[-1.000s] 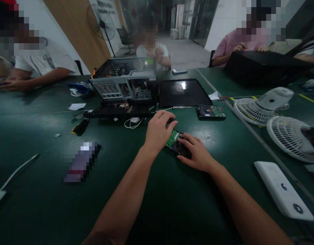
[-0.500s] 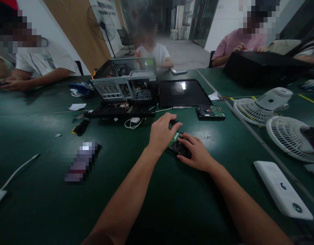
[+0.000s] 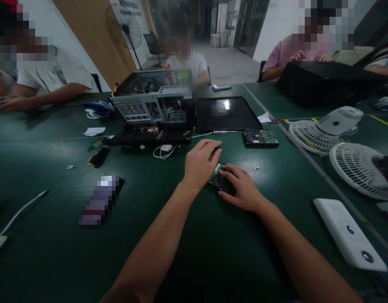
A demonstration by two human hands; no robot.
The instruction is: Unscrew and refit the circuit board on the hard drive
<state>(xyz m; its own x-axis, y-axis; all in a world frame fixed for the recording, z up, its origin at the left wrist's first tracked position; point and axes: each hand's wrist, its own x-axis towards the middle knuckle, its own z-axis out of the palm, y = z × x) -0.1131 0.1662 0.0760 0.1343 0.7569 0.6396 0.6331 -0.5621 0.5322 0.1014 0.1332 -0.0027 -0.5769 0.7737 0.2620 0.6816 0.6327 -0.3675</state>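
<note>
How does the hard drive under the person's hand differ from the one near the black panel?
The near drive is partly hidden, with the right hand on it; the far drive lies untouched, in full view. The near drive's green part shows toward its left in the picture, the far drive's toward its right. Both have dark casings and green circuitry.

The bare left forearm (image 3: pixel 162 229) and right forearm (image 3: pixel 296 237) slant inward as they reach forward, the left hand (image 3: pixel 198 164) farther out with fingers curved over and thumb stretched out below them, the right hand (image 3: pixel 243 187) palm down, its fingers loosely spread, thumb apart.
</note>
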